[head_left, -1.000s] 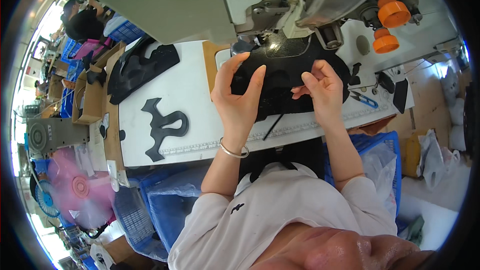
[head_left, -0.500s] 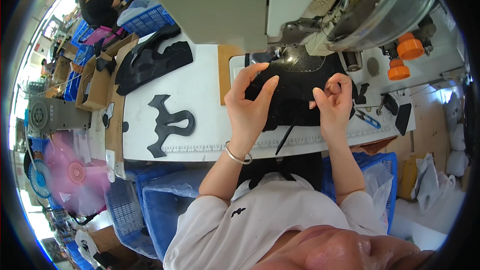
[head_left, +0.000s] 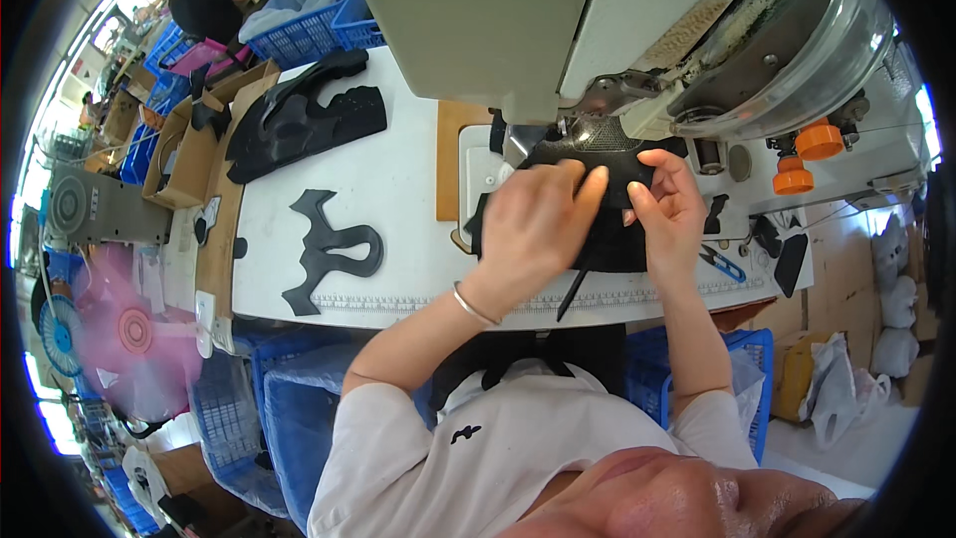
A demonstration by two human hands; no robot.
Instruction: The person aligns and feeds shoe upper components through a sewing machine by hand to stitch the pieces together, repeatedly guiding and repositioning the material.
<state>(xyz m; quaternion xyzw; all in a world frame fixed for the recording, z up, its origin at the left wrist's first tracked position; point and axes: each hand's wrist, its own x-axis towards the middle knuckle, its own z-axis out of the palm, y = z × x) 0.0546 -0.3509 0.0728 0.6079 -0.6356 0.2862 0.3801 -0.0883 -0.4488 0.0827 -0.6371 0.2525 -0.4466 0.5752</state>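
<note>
A black sewn piece with a glossy mesh patch (head_left: 602, 134) lies under the head of the sewing machine (head_left: 468, 20). Its looser dark cloth hangs toward the table's front edge. My right hand (head_left: 669, 219) pinches the right side of this black piece between thumb and fingers. Over its left part is my left hand (head_left: 538, 224), curled and smeared by motion, with its thumb near the middle of the piece. The left fingertips are hidden, so whether they grip anything does not show. A thin black strip (head_left: 572, 296) sticks out below the piece.
Left on the white table are a scalloped black cutout (head_left: 334, 249) and stacked black pieces (head_left: 299, 120). Blue thread snips (head_left: 724, 264) lie at the right. Blue baskets (head_left: 224, 418) stand below the edge. A pink fan (head_left: 134, 329) spins at left; a person (head_left: 207, 5) sits beyond.
My left hand has gone from a raised pinch beside the machine to lying across the black piece, turned palm down. My right hand has closed on the piece's edge. The view has shifted slightly.
</note>
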